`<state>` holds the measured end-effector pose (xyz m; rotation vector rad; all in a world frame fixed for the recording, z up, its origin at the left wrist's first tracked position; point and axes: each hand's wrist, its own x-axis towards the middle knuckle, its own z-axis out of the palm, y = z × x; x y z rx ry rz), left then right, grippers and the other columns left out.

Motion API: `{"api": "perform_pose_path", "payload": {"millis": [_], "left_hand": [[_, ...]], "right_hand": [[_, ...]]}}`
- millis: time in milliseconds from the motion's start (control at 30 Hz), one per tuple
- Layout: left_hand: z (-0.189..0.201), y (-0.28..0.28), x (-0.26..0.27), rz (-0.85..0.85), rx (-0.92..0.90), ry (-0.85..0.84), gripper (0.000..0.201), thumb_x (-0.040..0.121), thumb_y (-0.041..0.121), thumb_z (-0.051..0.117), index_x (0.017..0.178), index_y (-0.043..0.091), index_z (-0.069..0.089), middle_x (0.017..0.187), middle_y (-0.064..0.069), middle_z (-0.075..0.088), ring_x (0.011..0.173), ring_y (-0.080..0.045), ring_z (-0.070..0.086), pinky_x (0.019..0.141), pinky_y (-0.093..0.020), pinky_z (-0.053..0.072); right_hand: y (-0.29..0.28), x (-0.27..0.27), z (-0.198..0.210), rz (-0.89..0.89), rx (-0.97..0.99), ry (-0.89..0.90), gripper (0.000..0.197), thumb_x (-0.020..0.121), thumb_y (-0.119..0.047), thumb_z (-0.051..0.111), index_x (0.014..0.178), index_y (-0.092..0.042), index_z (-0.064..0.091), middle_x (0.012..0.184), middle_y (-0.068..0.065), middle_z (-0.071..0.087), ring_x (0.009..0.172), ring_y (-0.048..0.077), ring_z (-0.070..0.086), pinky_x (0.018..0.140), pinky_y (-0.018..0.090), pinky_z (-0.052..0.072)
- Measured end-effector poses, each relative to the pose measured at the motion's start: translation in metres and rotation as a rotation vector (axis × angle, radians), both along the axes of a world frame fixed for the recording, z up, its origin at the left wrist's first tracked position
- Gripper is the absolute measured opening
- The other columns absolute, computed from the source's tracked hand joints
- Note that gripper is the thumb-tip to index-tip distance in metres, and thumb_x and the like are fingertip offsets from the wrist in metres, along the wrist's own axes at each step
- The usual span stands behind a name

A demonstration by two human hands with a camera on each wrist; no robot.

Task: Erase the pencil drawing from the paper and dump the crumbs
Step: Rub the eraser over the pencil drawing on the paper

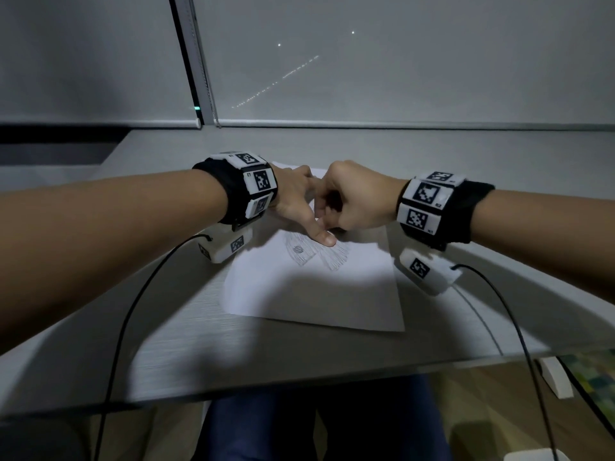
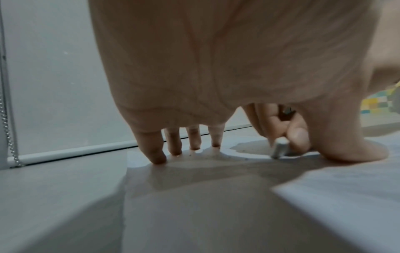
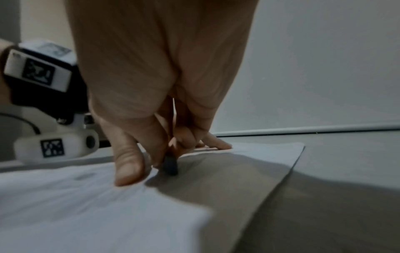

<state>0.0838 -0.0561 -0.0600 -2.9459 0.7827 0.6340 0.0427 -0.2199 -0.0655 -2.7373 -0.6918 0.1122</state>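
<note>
A white sheet of paper lies on the grey table, with a faint pencil drawing near its middle. My left hand presses on the paper with spread, straight fingers and its thumb down beside the drawing. My right hand is curled just right of it and pinches a small eraser, whose end touches the paper. The eraser also shows between both hands in the left wrist view. It is hidden under the hand in the head view. A few dark specks lie on the sheet.
A lowered window blind with a bead chain stands behind the table. Black cables run from both wrists over the near table edge. Legs in blue trousers are below it.
</note>
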Motion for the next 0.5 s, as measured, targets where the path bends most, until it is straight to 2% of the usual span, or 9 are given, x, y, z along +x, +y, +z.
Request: {"api": "perform_pose_path", "payload": {"millis": [67, 167, 267, 300, 400, 500], "left_hand": [[0.002, -0.003, -0.001, -0.007, 0.002, -0.008, 0.112, 0.056, 0.094, 0.08, 0.154, 0.053, 0.042, 0.15, 0.003, 0.041, 0.147, -0.033, 0.046, 0.119, -0.057, 0.043], [0.007, -0.007, -0.002, -0.003, 0.03, 0.005, 0.132, 0.058, 0.096, 0.076, 0.169, 0.047, 0.024, 0.156, 0.0, 0.037, 0.152, -0.035, 0.042, 0.119, -0.057, 0.042], [0.009, -0.01, -0.005, 0.005, 0.051, -0.011, 0.133, 0.062, 0.094, 0.076, 0.171, 0.041, 0.021, 0.158, -0.001, 0.036, 0.151, -0.035, 0.043, 0.117, -0.054, 0.043], [0.009, -0.011, -0.005, 0.002, 0.052, -0.021, 0.131, 0.064, 0.092, 0.077, 0.171, 0.039, 0.022, 0.159, -0.002, 0.035, 0.152, -0.035, 0.043, 0.117, -0.054, 0.043], [0.011, -0.012, -0.007, -0.003, 0.068, -0.034, 0.124, 0.07, 0.087, 0.077, 0.171, 0.039, 0.022, 0.164, -0.003, 0.032, 0.155, -0.036, 0.038, 0.119, -0.052, 0.038], [0.01, -0.012, -0.009, -0.011, 0.05, -0.029, 0.119, 0.072, 0.084, 0.078, 0.17, 0.042, 0.024, 0.164, -0.003, 0.032, 0.155, -0.035, 0.038, 0.119, -0.052, 0.038]], "right_hand": [[-0.009, 0.005, 0.003, -0.051, 0.06, 0.023, 0.005, 0.083, -0.012, 0.082, 0.08, -0.009, 0.08, 0.065, 0.0, 0.074, 0.053, 0.005, 0.064, 0.063, 0.025, 0.057], [-0.026, 0.022, 0.003, -0.184, 0.126, -0.05, 0.005, 0.083, -0.013, 0.082, 0.082, -0.009, 0.08, 0.071, 0.003, 0.075, 0.058, 0.008, 0.061, 0.067, 0.032, 0.058], [-0.028, 0.027, -0.002, -0.176, 0.051, -0.075, 0.004, 0.085, -0.014, 0.079, 0.083, -0.011, 0.08, 0.067, -0.008, 0.07, 0.054, -0.003, 0.06, 0.061, 0.02, 0.051], [-0.026, 0.027, -0.003, -0.176, 0.034, -0.081, 0.004, 0.086, -0.015, 0.078, 0.083, -0.012, 0.079, 0.068, -0.009, 0.069, 0.057, -0.002, 0.062, 0.062, 0.02, 0.051], [-0.021, 0.027, -0.004, -0.168, -0.054, -0.129, 0.008, 0.088, -0.019, 0.077, 0.084, -0.013, 0.075, 0.076, 0.0, 0.072, 0.071, 0.019, 0.068, 0.069, 0.031, 0.057], [-0.02, 0.023, -0.006, -0.141, -0.096, -0.134, 0.011, 0.091, -0.021, 0.077, 0.086, -0.011, 0.073, 0.081, 0.005, 0.073, 0.075, 0.027, 0.069, 0.072, 0.035, 0.06]]}}
